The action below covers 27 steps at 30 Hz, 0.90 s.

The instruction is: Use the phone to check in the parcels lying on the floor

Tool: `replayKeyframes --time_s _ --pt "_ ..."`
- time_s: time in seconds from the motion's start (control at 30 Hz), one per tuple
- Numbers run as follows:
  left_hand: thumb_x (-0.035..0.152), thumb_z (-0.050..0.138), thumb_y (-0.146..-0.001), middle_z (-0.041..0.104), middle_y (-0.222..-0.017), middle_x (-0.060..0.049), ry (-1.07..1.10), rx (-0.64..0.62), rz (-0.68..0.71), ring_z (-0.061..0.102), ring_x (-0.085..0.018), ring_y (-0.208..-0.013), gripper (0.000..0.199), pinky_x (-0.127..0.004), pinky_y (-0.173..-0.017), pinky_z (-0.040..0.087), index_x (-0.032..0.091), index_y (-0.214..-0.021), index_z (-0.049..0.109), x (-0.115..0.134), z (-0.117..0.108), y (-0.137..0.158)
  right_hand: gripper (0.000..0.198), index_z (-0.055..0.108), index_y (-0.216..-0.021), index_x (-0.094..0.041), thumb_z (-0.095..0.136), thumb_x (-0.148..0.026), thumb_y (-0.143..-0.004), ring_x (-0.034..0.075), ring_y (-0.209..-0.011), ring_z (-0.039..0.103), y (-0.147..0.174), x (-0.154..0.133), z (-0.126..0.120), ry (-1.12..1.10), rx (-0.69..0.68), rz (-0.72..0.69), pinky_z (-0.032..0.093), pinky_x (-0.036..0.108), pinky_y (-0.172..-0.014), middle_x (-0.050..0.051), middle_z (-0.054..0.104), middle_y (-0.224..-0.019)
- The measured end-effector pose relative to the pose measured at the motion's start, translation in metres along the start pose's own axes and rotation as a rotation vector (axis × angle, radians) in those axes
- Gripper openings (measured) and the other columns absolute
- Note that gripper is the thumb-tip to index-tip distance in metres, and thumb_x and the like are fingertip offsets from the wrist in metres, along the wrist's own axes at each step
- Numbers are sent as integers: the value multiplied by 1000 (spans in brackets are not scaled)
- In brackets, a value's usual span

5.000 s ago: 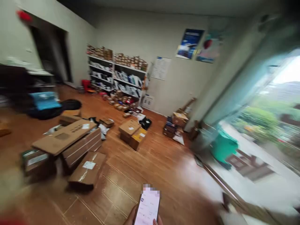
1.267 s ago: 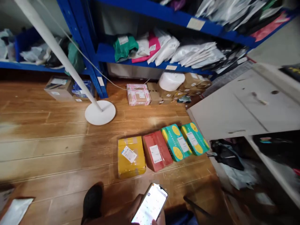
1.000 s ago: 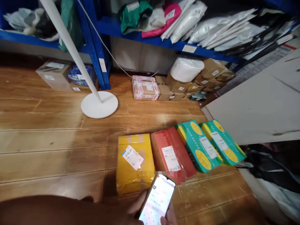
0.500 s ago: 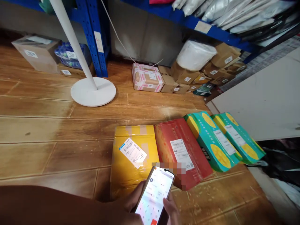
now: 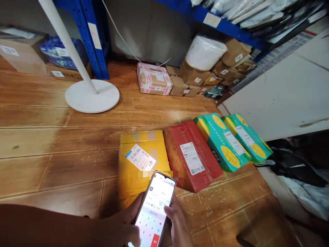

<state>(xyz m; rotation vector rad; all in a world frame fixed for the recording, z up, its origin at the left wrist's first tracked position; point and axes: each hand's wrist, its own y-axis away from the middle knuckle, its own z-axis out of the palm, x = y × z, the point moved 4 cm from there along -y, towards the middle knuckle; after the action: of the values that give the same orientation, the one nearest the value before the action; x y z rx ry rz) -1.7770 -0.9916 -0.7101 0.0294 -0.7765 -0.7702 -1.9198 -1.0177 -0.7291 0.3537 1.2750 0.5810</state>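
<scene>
A lit phone (image 5: 153, 211) showing a keypad is held low in the middle, over the near end of a yellow parcel (image 5: 138, 161) with a white barcode label. My left hand (image 5: 127, 223) grips the phone's left edge, thumb by the screen. My right hand (image 5: 177, 224) wraps its right side. To the right of the yellow parcel lie a red box (image 5: 191, 154) and two teal boxes with yellow circles (image 5: 221, 140), (image 5: 248, 137), side by side on the wooden floor.
A white pole on a round base (image 5: 92, 96) stands at the left. Blue shelving (image 5: 91, 37) with mail bags runs along the back, with small cardboard boxes (image 5: 154, 79) and a white bag (image 5: 204, 53) beneath. A white cabinet (image 5: 280, 96) stands at the right, dark bags below it.
The view went from the open room to the shelf corner and closed in on the row of parcels. My right hand has joined the left on the phone, which now shows a keypad.
</scene>
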Motion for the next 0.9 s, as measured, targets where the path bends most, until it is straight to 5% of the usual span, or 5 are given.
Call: replayKeyframes --time_s 0.2,0.3,0.5,0.63,0.9 --pt "6 53 -48 59 -113 1 80 12 -6 49 -32 -113 91 -40 -81 46 30 -134 32 -4 0 5 47 62 -115 -21 63 -43 -73 29 -105 62 5 -11 9 101 -25 -45 51 38 -87 8 70 -112" --pt "5 57 -49 58 -116 -2 83 1 12 52 -32 -108 93 -40 -79 47 29 -135 30 -2 3 8 51 59 -119 -21 63 -45 -73 30 -99 64 10 -18 19 74 -32 -3 53 40 -83 9 71 -109" --pt "4 52 -49 63 -101 4 147 39 27 62 -24 -89 88 -50 -99 35 32 -131 34 6 8 18 47 57 -119 -23 60 -40 -75 28 -104 61 13 -16 26 47 -96 -26 48 39 -90 7 69 -113" --pt "6 55 -56 62 -111 2 98 82 -95 60 -26 -99 88 -51 -98 39 31 -135 25 16 15 28 47 53 -120 -22 60 -30 -74 28 -100 63 17 -15 32 -12 -149 -6 48 41 -88 6 70 -109" --pt "0 47 -68 61 -120 -1 46 69 -59 55 -26 -112 77 -52 -98 44 28 -136 25 37 29 36 42 49 -118 -22 59 -29 -78 25 -96 64 19 -18 40 -12 -175 -26 50 37 -82 6 70 -107"
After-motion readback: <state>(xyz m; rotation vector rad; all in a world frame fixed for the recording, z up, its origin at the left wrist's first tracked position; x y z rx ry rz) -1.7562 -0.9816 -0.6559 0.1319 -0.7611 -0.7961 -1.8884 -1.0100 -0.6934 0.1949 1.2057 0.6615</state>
